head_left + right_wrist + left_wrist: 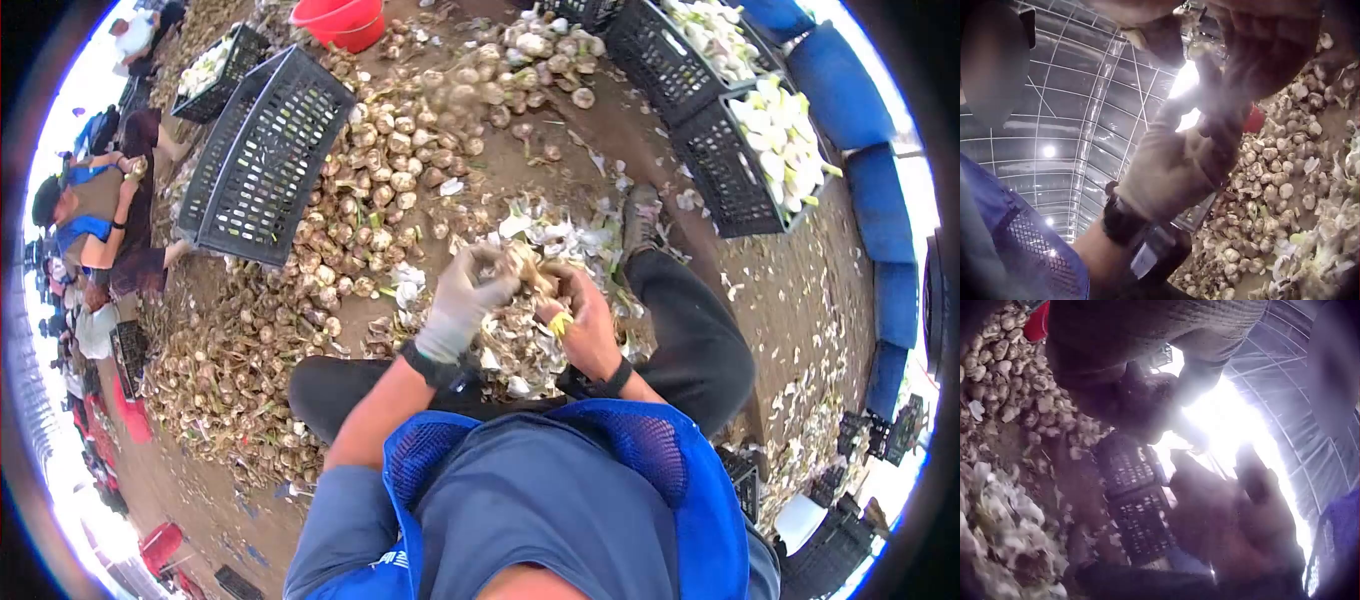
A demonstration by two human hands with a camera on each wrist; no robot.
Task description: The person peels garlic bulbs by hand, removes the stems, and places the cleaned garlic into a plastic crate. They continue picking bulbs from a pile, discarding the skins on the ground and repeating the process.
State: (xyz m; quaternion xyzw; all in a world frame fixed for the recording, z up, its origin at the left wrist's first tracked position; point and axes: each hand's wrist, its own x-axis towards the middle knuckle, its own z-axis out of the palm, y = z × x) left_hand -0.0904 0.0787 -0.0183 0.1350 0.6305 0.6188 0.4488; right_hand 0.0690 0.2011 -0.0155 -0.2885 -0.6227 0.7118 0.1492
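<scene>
In the head view the gloved left hand grips a brownish garlic bulb with curled fingers, above a heap of papery skins between the legs. The bare right hand pinches the same bulb from the other side, and a yellow-green piece shows against its palm. Fingers of both hands meet around the bulb. The left wrist view shows the right hand dark against glare; in the right wrist view the gloved left hand is raised, its fingertips partly hidden.
Unpeeled garlic bulbs cover the ground ahead and to the left. An empty black crate stands at left, a red basin beyond. Crates of white garlic stand at right, near blue sacks. Other people sit at far left.
</scene>
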